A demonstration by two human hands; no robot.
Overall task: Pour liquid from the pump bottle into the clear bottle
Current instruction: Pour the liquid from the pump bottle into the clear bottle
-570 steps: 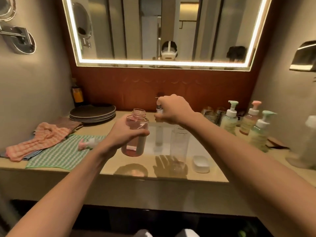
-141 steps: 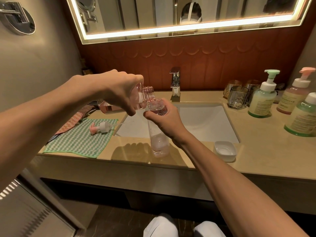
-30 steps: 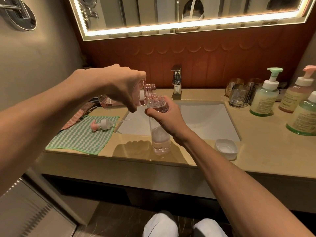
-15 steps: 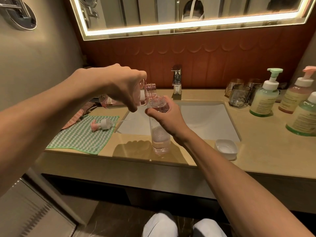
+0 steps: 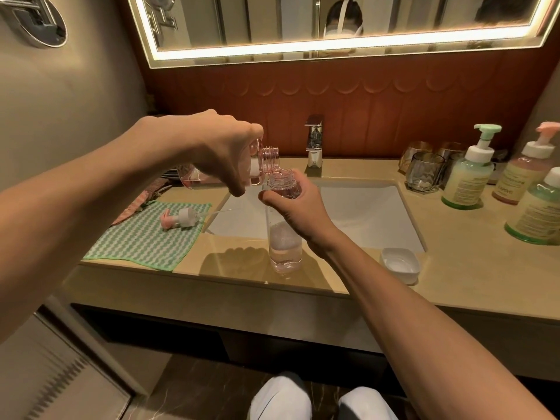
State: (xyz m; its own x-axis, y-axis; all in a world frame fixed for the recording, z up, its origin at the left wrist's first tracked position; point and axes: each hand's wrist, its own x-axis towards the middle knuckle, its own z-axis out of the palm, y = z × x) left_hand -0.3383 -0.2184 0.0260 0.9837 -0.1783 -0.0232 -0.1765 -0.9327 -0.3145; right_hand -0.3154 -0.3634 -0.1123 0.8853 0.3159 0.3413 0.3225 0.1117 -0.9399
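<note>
My left hand (image 5: pixel 221 153) grips the pink pump bottle (image 5: pixel 260 163), which has no pump head and lies tipped nearly flat, its threaded neck just over the mouth of the clear bottle (image 5: pixel 285 237). Pink liquid shows in the tipped bottle's base. The tall clear bottle stands upright on the counter at the front edge of the sink. Foamy liquid fills its lower part. My right hand (image 5: pixel 295 207) holds it round the neck. The removed pump head (image 5: pixel 180 219), white with a pink nozzle, lies on the green checked cloth (image 5: pixel 145 241).
A white sink basin (image 5: pixel 363 213) with a chrome faucet (image 5: pixel 314 140) lies behind the bottles. A small white dish (image 5: pixel 400 264) sits to the right at the counter's front. Glass tumblers (image 5: pixel 424 174) and three pump bottles (image 5: pixel 468 174) stand at the right. Folded towels lie far left.
Over the last second both hands and both bottles have hardly moved. Compared with 19 s ago, the pink bottle has gone from upright to tipped over the clear bottle, which now holds liquid.
</note>
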